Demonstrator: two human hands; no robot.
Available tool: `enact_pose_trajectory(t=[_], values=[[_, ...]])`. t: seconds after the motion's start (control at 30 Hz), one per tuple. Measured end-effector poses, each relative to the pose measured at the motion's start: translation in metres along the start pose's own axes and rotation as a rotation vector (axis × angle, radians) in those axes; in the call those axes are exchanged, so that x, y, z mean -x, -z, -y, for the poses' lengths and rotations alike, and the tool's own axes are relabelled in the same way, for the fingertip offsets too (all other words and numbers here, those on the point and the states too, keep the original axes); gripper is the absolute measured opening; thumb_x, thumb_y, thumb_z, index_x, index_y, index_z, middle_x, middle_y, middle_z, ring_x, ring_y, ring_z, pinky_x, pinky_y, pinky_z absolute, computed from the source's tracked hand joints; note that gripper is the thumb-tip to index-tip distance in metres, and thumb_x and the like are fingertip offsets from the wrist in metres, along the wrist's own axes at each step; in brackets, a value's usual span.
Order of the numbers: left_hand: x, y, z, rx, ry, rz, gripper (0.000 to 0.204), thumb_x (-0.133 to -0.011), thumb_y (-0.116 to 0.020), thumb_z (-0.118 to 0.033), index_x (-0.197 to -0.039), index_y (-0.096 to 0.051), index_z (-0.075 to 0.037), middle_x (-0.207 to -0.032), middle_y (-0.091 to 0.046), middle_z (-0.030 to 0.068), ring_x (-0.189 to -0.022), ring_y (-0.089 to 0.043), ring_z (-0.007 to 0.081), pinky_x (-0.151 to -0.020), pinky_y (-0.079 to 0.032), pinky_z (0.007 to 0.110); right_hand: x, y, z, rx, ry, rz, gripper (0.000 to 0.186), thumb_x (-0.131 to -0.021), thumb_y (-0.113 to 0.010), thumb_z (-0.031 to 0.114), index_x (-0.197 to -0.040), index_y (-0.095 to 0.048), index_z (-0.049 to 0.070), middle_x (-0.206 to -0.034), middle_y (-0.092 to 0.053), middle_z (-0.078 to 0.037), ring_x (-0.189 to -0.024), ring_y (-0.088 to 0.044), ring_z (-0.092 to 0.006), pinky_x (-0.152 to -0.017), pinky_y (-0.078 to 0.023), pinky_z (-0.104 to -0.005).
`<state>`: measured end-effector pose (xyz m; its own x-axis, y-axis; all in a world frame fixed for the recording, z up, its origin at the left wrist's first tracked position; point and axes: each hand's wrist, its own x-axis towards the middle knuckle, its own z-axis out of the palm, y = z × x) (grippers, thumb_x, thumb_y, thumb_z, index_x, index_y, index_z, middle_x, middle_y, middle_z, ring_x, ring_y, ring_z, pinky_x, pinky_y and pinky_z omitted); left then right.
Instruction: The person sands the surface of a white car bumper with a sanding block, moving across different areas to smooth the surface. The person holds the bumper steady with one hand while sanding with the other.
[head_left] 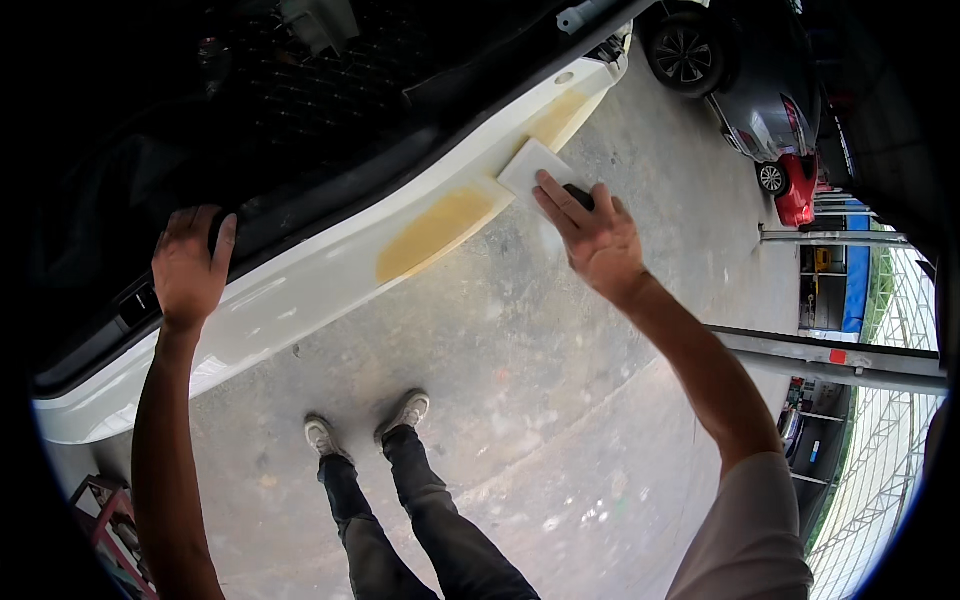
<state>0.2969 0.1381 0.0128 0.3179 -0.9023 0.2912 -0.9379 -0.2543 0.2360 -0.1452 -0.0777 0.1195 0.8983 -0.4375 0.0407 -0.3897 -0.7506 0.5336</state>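
My right hand [600,238] is closed over the dark grip [578,196] of a flat, pale rectangular sanding block [533,168]. The block lies against the outer edge of a long white car body panel [300,265]. Its underside is hidden. On the panel are two yellowish filler patches: a larger patch [436,232] on the near side of the block, and a smaller patch [556,122] beyond it, partly covered by it. At the left, my left hand [191,262] rests on the black trim [285,222] along the panel's inner side, fingers laid flat and thumb apart.
Below the panel spreads a stained grey concrete floor [480,400], where my feet stand. A dark grey car [765,110] and a red car [797,190] are parked at the upper right. Metal posts [830,352] rise at the right; a reddish frame rack [105,520] stands lower left.
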Motion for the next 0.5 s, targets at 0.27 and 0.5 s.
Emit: enact_pose_trajectory(t=[0.27,0.5], values=[[-0.003,0.001,-0.01,-0.034,0.045,0.035,0.036,-0.106,-0.055,-0.034,-0.112,-0.068,-0.001,-0.109,-0.071,0.0168,-0.103,-0.067,0.036,-0.092,-0.053,0.044,0.001,-0.013,-0.004,-0.091,0.017,-0.068,0.053,-0.084,-0.068,0.004,-0.136,-0.07,0.015,-0.157,-0.052,0.005,-0.096,-0.058,-0.0268,-0.068,-0.055,-0.0332],[-0.004,-0.004,-0.005,-0.004,0.032,0.044,0.034,-0.106,-0.055,-0.033,-0.114,-0.067,-0.002,-0.109,-0.069,0.0179,-0.102,-0.066,0.0374,-0.089,-0.053,0.046,-0.008,-0.006,-0.031,0.017,-0.029,-0.079,0.054,-0.084,-0.067,0.005,-0.138,-0.068,0.015,-0.155,-0.054,0.005,-0.102,-0.057,-0.0277,-0.077,-0.056,-0.0341]])
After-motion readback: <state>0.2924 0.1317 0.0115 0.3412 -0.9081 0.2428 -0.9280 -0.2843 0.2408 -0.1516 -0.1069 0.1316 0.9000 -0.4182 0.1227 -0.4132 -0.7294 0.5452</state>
